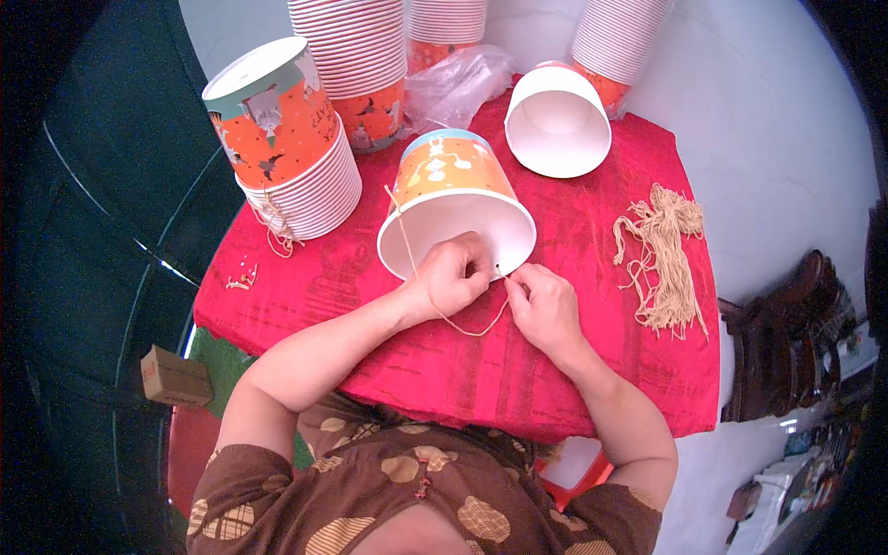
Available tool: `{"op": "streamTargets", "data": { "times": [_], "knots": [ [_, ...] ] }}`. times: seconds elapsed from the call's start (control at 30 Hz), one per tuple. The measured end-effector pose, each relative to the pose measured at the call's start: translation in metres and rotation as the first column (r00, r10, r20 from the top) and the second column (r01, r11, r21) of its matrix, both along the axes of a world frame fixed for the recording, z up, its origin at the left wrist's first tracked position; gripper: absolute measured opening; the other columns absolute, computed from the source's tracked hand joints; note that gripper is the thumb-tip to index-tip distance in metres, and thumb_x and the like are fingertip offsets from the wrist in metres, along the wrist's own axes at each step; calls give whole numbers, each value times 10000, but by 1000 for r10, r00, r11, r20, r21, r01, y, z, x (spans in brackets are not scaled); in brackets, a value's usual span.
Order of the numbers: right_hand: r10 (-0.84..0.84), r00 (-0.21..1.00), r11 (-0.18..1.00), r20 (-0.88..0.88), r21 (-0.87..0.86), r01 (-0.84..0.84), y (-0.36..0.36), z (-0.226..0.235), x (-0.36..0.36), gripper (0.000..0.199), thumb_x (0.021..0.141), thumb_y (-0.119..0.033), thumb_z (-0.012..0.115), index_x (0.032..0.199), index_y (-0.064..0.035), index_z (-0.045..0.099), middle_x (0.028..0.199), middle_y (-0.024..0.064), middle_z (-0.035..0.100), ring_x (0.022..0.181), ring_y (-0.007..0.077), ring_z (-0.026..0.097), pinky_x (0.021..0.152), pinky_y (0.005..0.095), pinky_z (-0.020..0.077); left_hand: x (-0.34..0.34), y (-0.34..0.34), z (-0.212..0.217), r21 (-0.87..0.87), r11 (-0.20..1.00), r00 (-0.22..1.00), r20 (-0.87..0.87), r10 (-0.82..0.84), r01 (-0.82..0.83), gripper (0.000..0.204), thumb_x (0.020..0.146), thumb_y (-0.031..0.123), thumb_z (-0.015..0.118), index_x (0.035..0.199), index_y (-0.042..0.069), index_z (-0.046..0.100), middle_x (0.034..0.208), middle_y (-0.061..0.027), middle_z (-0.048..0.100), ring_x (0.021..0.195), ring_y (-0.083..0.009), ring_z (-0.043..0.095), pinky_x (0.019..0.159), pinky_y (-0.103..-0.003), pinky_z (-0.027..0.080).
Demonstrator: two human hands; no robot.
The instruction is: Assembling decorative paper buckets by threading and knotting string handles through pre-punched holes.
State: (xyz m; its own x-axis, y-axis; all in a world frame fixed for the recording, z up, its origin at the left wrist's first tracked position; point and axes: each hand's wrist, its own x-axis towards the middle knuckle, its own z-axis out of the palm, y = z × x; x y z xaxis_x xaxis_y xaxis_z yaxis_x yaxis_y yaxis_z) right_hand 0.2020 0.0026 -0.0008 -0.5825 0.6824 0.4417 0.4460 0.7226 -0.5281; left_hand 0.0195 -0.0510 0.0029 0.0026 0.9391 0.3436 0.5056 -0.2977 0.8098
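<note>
An orange paper bucket (pixel 453 171) with a blue-green base and white cartoon figures lies on its side, its white mouth facing me. My left hand (pixel 457 276) is closed at the lower rim, its curled fingers just inside the mouth; the fingertips are partly hidden. Beside the rim my right hand (pixel 544 310) pinches a tan cord (pixel 476 333) close to a small dark hole (pixel 499 270). The cord loops below both hands, passes by my left wrist and runs up across the bucket's left side to a loose end.
On the red tablecloth (pixel 555 370) stand stacked buckets at left (pixel 301 190) and back (pixel 351 55). Crumpled clear plastic (pixel 458 88) lies between stacks. A white bucket mouth (pixel 560 125) faces me at back right. A bundle of tan cords (pixel 668 264) lies right; scraps (pixel 243 277) lie left.
</note>
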Motion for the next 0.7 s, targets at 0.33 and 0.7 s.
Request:
{"op": "streamTargets", "data": {
  "times": [0.33,0.7],
  "knots": [
    [-31,999,976,35,-215,38,3,8,1,140,811,-148,606,816,-22,667,780,209,647,744,392,642,655,483,504,3,4,-5,148,954,962,47,-270,261,100,789,-6,581,710,9,521,891,-109,601,796,-198,572,710,-311,464],
    [-31,995,964,90,-261,54,6,9,2,140,769,-142,607,794,-28,683,762,205,651,729,379,650,656,477,514,3,5,-7,51,927,884,283,-371,372,126,870,31,567,748,19,535,886,-76,618,798,-139,551,746,-282,450]
  ]
}}
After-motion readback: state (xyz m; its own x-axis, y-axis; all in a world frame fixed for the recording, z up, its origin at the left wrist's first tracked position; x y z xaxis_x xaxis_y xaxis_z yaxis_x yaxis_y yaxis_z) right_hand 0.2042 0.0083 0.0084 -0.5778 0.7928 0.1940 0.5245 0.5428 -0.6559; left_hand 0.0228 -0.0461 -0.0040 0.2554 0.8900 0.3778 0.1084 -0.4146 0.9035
